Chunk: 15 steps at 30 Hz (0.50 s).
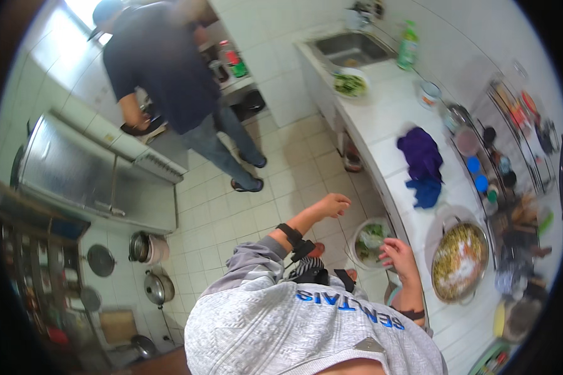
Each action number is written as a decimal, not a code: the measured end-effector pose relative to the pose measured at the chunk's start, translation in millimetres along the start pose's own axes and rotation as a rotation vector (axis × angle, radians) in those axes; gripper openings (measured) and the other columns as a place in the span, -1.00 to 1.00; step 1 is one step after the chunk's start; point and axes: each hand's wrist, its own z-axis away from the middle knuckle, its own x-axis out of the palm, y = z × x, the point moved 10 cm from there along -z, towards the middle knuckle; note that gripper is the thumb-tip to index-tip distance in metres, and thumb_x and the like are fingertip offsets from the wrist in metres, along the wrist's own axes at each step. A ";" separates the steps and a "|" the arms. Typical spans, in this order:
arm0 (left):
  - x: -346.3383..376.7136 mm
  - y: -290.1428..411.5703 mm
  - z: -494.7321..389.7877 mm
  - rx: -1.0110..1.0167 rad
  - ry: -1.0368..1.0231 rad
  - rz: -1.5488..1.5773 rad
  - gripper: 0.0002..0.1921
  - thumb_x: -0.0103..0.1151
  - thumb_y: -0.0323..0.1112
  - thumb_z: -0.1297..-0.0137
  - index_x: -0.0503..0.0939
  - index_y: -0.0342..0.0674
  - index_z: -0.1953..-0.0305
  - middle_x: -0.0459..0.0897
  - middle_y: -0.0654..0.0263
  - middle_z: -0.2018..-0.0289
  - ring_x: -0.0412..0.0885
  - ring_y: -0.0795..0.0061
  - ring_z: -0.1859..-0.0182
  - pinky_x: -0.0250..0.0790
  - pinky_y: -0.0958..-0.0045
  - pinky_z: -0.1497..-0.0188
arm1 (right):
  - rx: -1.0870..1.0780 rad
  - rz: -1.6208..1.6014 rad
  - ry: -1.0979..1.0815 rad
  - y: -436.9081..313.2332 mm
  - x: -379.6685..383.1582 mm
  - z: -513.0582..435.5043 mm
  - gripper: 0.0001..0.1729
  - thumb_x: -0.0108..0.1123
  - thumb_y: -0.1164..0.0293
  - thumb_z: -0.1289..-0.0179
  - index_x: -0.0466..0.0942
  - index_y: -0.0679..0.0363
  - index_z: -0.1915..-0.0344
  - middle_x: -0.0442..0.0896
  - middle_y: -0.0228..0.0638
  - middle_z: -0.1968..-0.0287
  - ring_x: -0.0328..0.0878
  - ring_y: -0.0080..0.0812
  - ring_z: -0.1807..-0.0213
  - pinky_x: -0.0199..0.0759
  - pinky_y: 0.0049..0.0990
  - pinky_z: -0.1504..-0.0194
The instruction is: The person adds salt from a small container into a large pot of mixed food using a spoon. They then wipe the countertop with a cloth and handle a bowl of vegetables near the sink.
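My left hand (333, 205) hangs over the tiled floor, its fingers loosely bent with nothing visible in them. My right hand (400, 257) is near the counter's front edge, fingers apart and apparently empty. Beside it on the floor stands a white bucket (355, 255) containing green leafy pieces and a clear plastic bag (374, 236). To the right, a large metal pan (435, 276) on the white tiled counter (380, 136) holds a chopped yellow-green food mix topped with white and orange powder. A purple cloth (422, 152) and a blue cloth (424, 192) lie beyond the pan.
A bowl of cut greens (350, 85) stands by the sink (354, 49), near a green bottle (408, 47). Wire racks with jars (474, 164) line the wall. Another person (164, 70) stands at the far counter. A refrigerator (89, 164) is at left.
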 end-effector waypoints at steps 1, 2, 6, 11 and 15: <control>-12.3 -2.3 6.5 0.014 0.009 0.016 -0.66 0.08 -0.16 -0.33 0.55 -0.16 -0.05 0.62 0.33 0.17 0.59 0.53 0.19 0.49 0.44 0.19 | -0.008 0.006 0.011 -5.3 7.0 -3.8 -0.62 0.15 0.39 -0.28 0.45 0.32 -0.05 0.65 -0.25 0.18 0.62 -0.46 0.30 0.52 -0.52 0.40; -19.2 -4.3 9.3 0.020 0.013 0.033 -0.67 0.08 -0.16 -0.33 0.55 -0.15 -0.04 0.62 0.34 0.18 0.58 0.53 0.18 0.49 0.44 0.18 | -0.011 0.023 -0.026 -9.6 20.2 -9.8 -0.62 0.15 0.39 -0.28 0.45 0.32 -0.06 0.65 -0.25 0.17 0.62 -0.46 0.30 0.52 -0.52 0.40; -51.4 -21.9 6.0 -0.026 -0.045 0.026 -0.69 0.09 -0.15 -0.34 0.57 -0.15 0.00 0.62 0.38 0.18 0.55 0.54 0.15 0.45 0.45 0.16 | 0.022 0.034 0.030 -17.6 44.8 -18.7 -0.62 0.15 0.40 -0.30 0.44 0.32 -0.08 0.65 -0.24 0.18 0.62 -0.46 0.30 0.53 -0.53 0.38; -82.6 -34.9 -16.9 -0.017 -0.254 -0.010 -0.63 0.14 -0.08 -0.31 0.55 -0.20 0.00 0.60 0.35 0.23 0.54 0.54 0.16 0.43 0.48 0.14 | 0.008 0.048 0.199 -28.3 59.0 -35.1 -0.61 0.17 0.37 -0.30 0.46 0.25 -0.09 0.63 -0.36 0.23 0.59 -0.56 0.33 0.55 -0.54 0.40; -68.2 -44.3 -46.9 -0.119 -0.376 -0.131 -0.67 0.11 -0.17 -0.32 0.55 -0.23 0.00 0.60 0.32 0.13 0.57 0.46 0.13 0.45 0.40 0.15 | -0.021 -0.039 0.410 -27.7 35.2 -21.2 -0.60 0.17 0.35 -0.28 0.46 0.30 -0.06 0.62 -0.25 0.18 0.58 -0.53 0.36 0.53 -0.50 0.45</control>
